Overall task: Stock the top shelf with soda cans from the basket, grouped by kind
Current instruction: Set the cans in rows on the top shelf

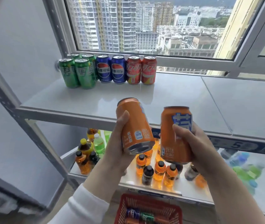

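Our left grip [117,143] is clamped round the left orange can [135,125], which tilts with its base toward us. Our right grip [191,143] is clamped round the right orange can [173,136], which is held upright just beside the first. We hold both in the air before the front edge of the top shelf [169,94]. At the back of the shelf stand green cans [78,71], then blue cans [110,70], then red cans [141,70]. Below us, the red basket [124,206] holds more cans.
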`<state>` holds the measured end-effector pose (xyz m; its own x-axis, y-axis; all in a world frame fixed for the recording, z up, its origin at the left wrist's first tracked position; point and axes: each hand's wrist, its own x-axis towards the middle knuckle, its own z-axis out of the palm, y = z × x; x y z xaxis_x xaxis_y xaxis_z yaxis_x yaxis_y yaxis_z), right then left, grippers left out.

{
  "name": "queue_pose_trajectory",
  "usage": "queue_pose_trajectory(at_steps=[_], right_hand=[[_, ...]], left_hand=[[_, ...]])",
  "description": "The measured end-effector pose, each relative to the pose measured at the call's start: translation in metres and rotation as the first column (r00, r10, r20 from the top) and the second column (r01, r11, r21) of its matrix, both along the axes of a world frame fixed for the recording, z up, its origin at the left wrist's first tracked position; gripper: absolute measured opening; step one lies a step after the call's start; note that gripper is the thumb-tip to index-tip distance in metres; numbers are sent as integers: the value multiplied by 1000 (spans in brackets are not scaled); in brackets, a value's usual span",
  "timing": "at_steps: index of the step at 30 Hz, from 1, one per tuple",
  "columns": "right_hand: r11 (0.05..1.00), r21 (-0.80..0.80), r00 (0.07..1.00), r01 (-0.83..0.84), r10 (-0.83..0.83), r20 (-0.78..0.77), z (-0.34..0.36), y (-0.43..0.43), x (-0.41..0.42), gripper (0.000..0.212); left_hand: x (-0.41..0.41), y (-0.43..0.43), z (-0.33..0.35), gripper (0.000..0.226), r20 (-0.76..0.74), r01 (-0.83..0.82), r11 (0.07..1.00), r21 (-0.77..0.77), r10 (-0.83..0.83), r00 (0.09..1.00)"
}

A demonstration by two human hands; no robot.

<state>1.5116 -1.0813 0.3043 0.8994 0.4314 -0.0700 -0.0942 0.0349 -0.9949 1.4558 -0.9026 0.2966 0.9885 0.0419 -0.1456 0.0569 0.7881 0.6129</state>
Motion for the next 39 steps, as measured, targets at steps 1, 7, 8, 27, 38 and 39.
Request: queue_pose_trajectory(at_steps=[1,7,8,27,38,39], right_hand=[[1000,1,1000,0,0,10,3,0,5,91],[999,35,999,24,-25,21,11,2,26,76],[999,35,999,28,-29,17,12,3,28,75],[954,-9,953,298,-297,63,32,65,69,69],[957,39,956,286,-288,59,32,41,97,67],[961,40,959,274,-276,65,31,39,99,67]], left_hand=[[5,0,2,93,11,-6,1000,24,6,1000],[24,0,13,73,31,-6,998,69,4,1000],[27,1,13,75,22,0,998,67,-1,1000],[109,57,30,52,48,180,863,472,-229,972],[139,29,28,44,93,65,793,605,-152,984],[141,26,28,51,108,63,778,625,-167,980]])
